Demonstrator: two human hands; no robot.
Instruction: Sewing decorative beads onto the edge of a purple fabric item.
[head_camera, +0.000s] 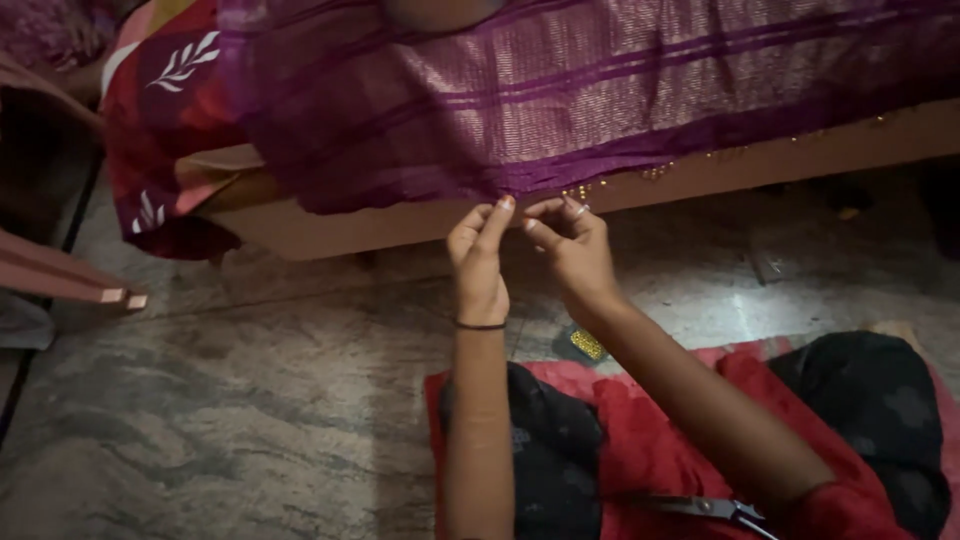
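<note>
A purple cloth (560, 90) with woven stripes hangs over the edge of a wooden bed (330, 225). Small golden beads (578, 189) dot its lower hem. My left hand (478, 262) pinches the hem between thumb and forefinger, a dark band on its wrist. My right hand (570, 245), wearing a ring, pinches the same hem just to the right, fingertips close to the left hand's. Both forearms reach up from my lap.
A small dish of golden beads (584, 345) sits on the stone floor (250, 400) by my right forearm. Scissors (710, 508) lie on the red cloth (650, 440) in my lap. A red patterned sheet (160, 110) hangs at the bed's left end.
</note>
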